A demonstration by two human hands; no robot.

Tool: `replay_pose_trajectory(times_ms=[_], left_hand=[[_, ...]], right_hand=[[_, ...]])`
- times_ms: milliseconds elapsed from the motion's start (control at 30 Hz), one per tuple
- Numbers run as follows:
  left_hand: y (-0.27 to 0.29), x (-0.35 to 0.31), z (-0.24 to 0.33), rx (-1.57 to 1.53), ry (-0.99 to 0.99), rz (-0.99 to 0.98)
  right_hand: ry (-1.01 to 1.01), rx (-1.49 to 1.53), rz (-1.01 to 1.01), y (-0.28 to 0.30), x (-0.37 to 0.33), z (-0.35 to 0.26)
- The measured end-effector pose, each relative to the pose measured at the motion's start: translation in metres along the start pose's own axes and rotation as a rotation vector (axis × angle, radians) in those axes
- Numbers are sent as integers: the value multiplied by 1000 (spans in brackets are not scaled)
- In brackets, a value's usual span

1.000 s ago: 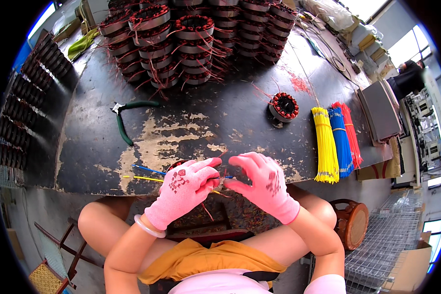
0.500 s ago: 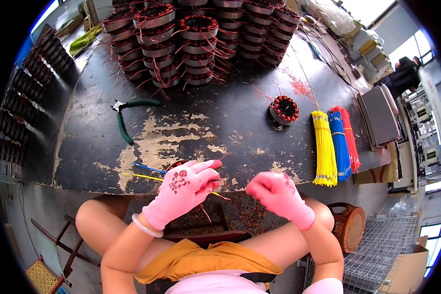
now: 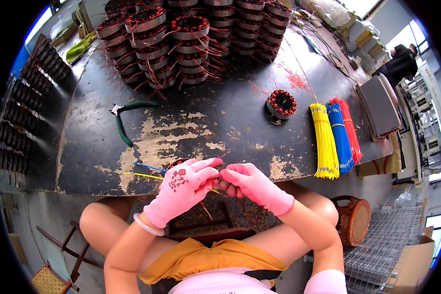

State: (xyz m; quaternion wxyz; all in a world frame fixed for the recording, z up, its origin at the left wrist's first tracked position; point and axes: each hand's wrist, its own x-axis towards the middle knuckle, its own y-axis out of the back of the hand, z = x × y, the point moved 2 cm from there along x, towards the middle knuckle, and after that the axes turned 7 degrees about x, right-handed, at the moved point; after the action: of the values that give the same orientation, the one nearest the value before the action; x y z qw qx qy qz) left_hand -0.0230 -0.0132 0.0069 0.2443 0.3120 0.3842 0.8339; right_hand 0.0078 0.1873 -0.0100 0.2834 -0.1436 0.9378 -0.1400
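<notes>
My left hand (image 3: 183,185), in a pink glove, is closed at the front edge of the table. It covers most of a stator (image 3: 176,163) with red windings. A blue wire (image 3: 149,167) and a yellow wire (image 3: 144,175) stick out to the left from under it. The yellow wire's other end shows below its fingers, and a thin reddish lead (image 3: 206,210) hangs down. My right hand (image 3: 252,186), also in pink, pinches close against the left fingertips; what it holds is too small to make out. Another stator (image 3: 281,104) stands apart at the right.
Tall stacks of stators (image 3: 190,49) with loose leads fill the back. Green-handled cutters (image 3: 125,117) lie at the left. Yellow (image 3: 324,142), blue (image 3: 341,139) and red wire bundles (image 3: 349,130) lie at the right. A wooden stool (image 3: 353,220) stands by my right knee.
My right hand has come left from beside the table edge to meet the left fingertips. The left hand stays over the stator. The view has shifted slightly.
</notes>
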Motion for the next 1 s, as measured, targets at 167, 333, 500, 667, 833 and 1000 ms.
replay_pose_trajectory(times_ms=[167, 333, 500, 667, 833, 1000], left_hand=[[-2, 0, -4, -16, 40, -4], [-2, 1, 1, 0, 38, 11], [-5, 0, 0, -9, 67, 37], [14, 2, 9, 29, 42, 9], [49, 3, 20, 113, 102, 95], [13, 5, 7, 204, 51, 105]], right_hand=[[1022, -1330, 359, -10, -19, -15], [983, -1303, 339, -8, -14, 0], [722, -1132, 430, 18, -27, -12], [316, -680, 153, -14, -3, -21], [200, -681, 152, -10, 4, -27], [274, -730, 214, 0, 8, -14]])
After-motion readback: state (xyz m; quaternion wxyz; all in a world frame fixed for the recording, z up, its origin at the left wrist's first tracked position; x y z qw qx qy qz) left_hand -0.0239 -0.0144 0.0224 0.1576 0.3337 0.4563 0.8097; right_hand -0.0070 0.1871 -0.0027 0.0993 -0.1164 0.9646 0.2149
